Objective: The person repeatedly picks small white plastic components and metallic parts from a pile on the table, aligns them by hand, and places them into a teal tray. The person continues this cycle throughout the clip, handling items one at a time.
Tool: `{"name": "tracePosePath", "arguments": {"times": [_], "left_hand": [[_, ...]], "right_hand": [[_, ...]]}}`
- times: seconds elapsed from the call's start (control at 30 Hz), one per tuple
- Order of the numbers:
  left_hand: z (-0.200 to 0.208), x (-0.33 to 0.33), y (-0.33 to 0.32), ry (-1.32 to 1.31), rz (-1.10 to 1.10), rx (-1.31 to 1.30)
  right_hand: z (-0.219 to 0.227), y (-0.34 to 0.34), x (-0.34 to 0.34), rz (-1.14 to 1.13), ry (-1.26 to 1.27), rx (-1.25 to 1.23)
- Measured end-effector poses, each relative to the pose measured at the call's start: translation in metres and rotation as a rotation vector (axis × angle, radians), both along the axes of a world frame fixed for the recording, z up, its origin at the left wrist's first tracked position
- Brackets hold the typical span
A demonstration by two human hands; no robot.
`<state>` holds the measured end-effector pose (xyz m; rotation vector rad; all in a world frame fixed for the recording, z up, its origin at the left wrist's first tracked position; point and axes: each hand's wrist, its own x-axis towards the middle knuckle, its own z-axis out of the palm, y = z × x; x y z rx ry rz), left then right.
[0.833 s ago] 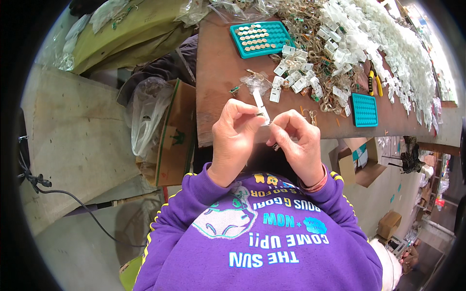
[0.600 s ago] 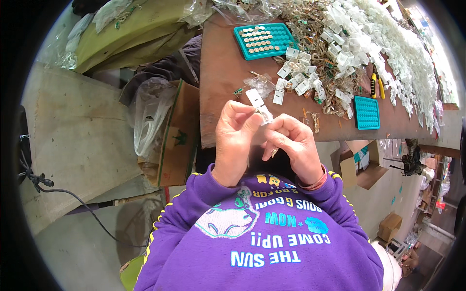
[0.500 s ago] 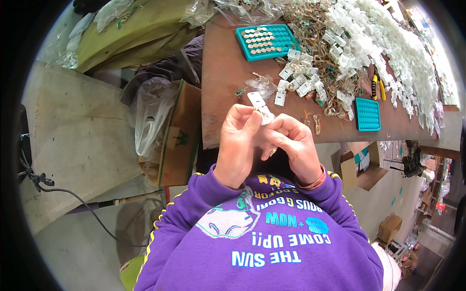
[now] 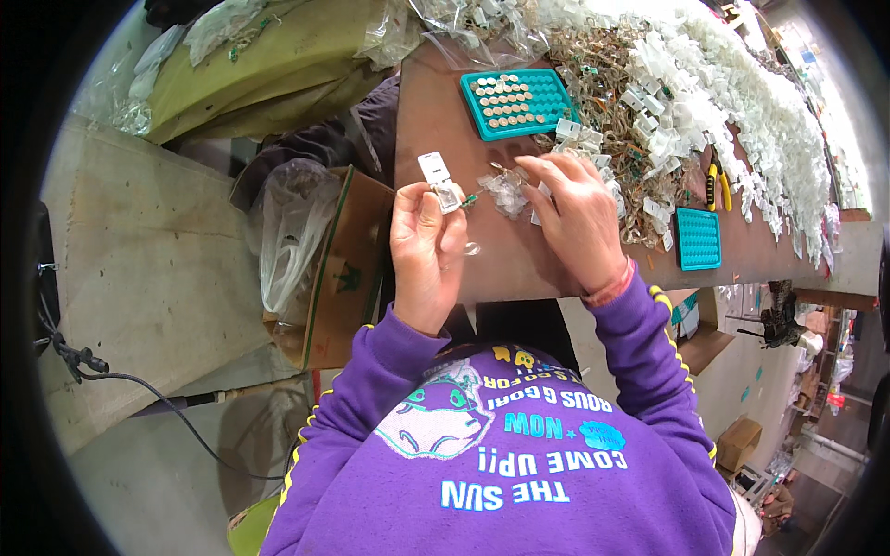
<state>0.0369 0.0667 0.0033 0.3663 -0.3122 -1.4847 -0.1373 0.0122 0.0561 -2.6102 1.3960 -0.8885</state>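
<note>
Pinched between the thumb and fingers of my left hand (image 4: 419, 255) is a small white hinged plastic case (image 4: 448, 195), its lid flipped up. A bit of green shows just right of the case. My right hand (image 4: 579, 218) is over the table, fingers stretched and thumb apart, with nothing visible in it. Its fingertips are beside a little heap of clear plastic scraps (image 4: 505, 193). Several white cases lie partly hidden behind that hand. Beyond it is a teal tray (image 4: 547, 90) with rows of round, coin-like discs in its left part.
A big pile of clear and white plastic pieces (image 4: 742, 102) covers the table's right side. At its near edge lie a second teal tray (image 4: 698, 238) and yellow-black pliers (image 4: 715, 181). A cardboard box (image 4: 348, 269) with a plastic bag (image 4: 295, 232) stands left of the table (image 4: 436, 120).
My hands have parted. The left, still with the white case, has moved left; the right has let go and reached forward over the table toward the clear scraps.
</note>
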Motion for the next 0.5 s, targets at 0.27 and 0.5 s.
{"name": "tracePosePath", "arguments": {"times": [0.27,0.5], "left_hand": [[-0.002,-0.014,-0.002,-0.114,0.067,0.105],[-0.005,-0.018,-0.005,-0.016,0.069,0.094]], "right_hand": [[-0.012,-0.029,0.017,0.216,0.127,0.024],[0.019,-0.02,-0.022,-0.018,0.025,-0.175]]}}
